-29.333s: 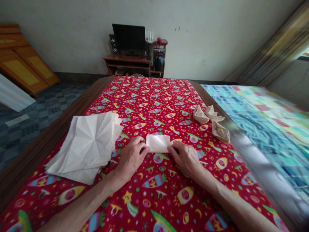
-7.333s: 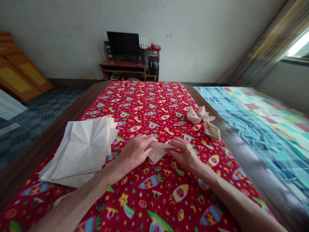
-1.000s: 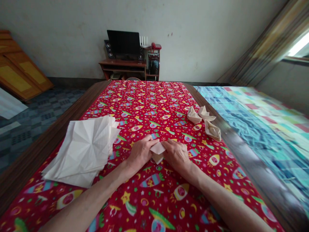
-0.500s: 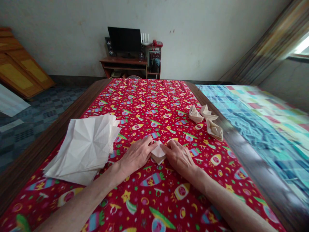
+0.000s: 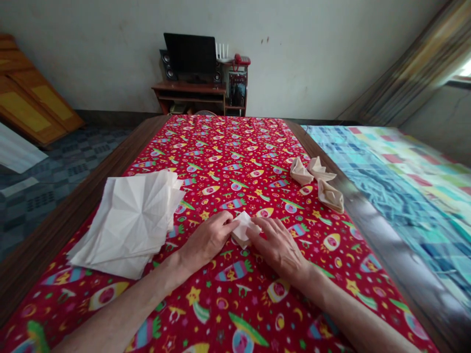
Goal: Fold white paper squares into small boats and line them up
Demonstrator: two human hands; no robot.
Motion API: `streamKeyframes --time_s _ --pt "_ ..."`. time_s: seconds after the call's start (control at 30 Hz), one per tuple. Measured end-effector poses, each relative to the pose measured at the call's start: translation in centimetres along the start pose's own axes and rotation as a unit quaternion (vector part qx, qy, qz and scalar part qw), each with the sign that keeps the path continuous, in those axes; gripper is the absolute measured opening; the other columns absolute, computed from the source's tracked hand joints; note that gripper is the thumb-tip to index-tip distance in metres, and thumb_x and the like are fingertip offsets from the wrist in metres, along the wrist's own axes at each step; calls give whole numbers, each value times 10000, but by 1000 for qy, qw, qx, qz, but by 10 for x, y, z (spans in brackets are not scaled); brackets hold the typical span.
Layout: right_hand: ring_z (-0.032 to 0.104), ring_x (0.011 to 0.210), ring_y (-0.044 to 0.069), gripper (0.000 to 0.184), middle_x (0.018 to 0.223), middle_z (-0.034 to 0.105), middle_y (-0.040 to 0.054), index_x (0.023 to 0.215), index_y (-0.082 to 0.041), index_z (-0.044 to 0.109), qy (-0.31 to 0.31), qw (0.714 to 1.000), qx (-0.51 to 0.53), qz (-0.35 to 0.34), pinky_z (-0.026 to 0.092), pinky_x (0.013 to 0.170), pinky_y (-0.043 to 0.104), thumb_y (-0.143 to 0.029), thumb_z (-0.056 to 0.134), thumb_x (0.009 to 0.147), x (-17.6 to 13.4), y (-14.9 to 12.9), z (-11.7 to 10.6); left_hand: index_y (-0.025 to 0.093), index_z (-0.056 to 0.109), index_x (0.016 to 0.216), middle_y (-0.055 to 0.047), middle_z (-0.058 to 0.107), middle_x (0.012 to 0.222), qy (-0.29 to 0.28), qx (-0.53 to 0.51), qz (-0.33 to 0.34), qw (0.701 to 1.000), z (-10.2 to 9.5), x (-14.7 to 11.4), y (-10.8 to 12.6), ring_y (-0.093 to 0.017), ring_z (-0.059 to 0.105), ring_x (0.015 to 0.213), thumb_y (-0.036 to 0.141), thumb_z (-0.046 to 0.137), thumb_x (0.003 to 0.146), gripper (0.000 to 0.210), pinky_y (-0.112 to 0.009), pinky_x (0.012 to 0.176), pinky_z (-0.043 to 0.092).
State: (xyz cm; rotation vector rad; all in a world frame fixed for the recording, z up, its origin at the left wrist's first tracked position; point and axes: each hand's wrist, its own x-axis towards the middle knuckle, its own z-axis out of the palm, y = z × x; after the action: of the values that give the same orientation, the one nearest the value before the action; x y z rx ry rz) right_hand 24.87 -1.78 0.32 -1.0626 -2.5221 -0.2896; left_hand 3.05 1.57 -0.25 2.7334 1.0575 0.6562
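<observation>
A small folded white paper [image 5: 242, 228] lies on the red patterned tablecloth, between my two hands. My left hand [image 5: 211, 234] has its fingers curled, with thumb and forefinger closed on the paper's left edge. Over the right side of the paper rests my right hand [image 5: 277, 245], its fingers stretched out and touching the top, so that part is hidden. Left of my left arm sits a stack of creased white paper sheets [image 5: 128, 220]. Three folded paper shapes [image 5: 330, 197] stand near the table's right edge.
The red tablecloth [image 5: 235, 299] covers the table, whose dark wooden edge [image 5: 362, 220] shows at the right. Beyond that edge is a bed with a checked sheet [image 5: 375, 162]. A desk [image 5: 189, 88] with a monitor [image 5: 190, 56] stands against the far wall.
My right hand's fingers have uncurled and now reach over the paper's right side. My left hand stays at its left edge. The view has shifted slightly.
</observation>
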Motion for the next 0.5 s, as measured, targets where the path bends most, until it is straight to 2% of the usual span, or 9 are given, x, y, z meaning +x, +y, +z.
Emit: streamKeyframes --time_s 0.17,0.37,0.5 --pt "512 988 215 255 1112 571 118 1156 -211 592 7 999 32 -16 438 812 374 -195 483 927 0 -1 1 183 573 1095 -20 514 867 -6 16 10 1000 -3 0 1 -135 530 829 192 346 983 254 -249 727 490" --pt "499 946 205 233 1061 568 87 1123 -250 613 -23 999 29 19 402 805 364 -223 503 920 3 0 4 186 560 1120 -33 531 934 -57 29 24 998 -14 1 5 -159 536 896 154 404 955 229 -280 787 495" --pt "495 897 193 222 1026 568 83 1097 -231 626 -20 999 28 26 392 776 347 -223 500 914 2 -1 2 194 537 1172 -41 554 958 -42 13 29 999 -16 -1 5 -159 555 929 138 416 946 263 -284 814 505"
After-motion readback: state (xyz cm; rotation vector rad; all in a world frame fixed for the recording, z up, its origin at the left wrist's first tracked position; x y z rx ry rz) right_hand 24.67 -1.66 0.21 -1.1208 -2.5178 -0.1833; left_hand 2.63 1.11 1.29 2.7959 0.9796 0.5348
